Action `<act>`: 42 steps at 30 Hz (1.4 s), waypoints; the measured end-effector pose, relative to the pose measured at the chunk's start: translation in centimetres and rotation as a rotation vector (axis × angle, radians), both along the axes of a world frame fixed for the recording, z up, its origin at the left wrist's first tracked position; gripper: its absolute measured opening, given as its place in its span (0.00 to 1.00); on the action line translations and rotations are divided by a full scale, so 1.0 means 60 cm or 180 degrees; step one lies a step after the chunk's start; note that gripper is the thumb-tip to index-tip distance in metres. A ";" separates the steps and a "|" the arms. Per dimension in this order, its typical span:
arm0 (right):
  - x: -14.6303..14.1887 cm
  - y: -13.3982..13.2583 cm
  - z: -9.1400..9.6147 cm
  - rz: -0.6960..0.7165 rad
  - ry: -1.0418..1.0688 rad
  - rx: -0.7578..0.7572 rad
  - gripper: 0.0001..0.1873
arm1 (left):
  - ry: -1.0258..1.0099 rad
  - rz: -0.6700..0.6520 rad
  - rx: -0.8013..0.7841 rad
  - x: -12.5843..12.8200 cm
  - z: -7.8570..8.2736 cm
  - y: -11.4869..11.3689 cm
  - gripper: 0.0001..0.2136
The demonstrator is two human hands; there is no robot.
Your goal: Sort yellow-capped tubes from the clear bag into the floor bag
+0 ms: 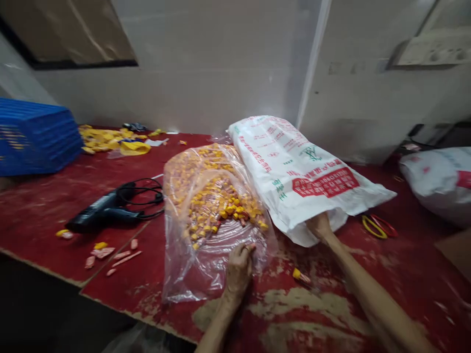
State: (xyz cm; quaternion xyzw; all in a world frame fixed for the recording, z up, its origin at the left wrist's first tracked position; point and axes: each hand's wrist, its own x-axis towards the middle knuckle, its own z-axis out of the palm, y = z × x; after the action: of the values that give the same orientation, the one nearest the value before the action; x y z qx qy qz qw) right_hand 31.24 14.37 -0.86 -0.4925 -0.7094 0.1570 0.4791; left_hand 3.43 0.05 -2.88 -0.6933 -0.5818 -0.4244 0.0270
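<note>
Left hand clamped on clear plastic bag of small yellow pieces; right hand at white printed sack's mouth, fingers hidden, grip impossible to tell.

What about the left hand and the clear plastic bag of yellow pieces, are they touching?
Touching. The head view shows the left hand lying on the clear plastic bag, its fingers on the film near the bag's lower part.
</note>
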 end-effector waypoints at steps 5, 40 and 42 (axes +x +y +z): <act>0.015 -0.167 0.009 0.0540 0.0250 -0.0501 0.19 | -0.1286 0.0015 -0.0375 0.006 0.011 -0.015 0.11; -0.091 -0.386 -0.037 0.0373 0.0762 -0.0883 0.10 | -0.3676 -0.0590 -0.1633 0.172 0.019 -0.178 0.15; -0.097 -0.386 -0.048 0.0221 0.0737 -0.0657 0.09 | -0.3463 -0.0550 -0.1586 0.174 0.020 -0.181 0.15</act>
State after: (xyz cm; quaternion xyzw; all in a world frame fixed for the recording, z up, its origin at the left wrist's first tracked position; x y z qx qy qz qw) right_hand 25.41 -8.76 -3.76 -0.4928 -0.6461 0.3013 0.4989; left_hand 13.87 -10.78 -1.68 -0.4070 -0.5356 -0.5697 -0.4722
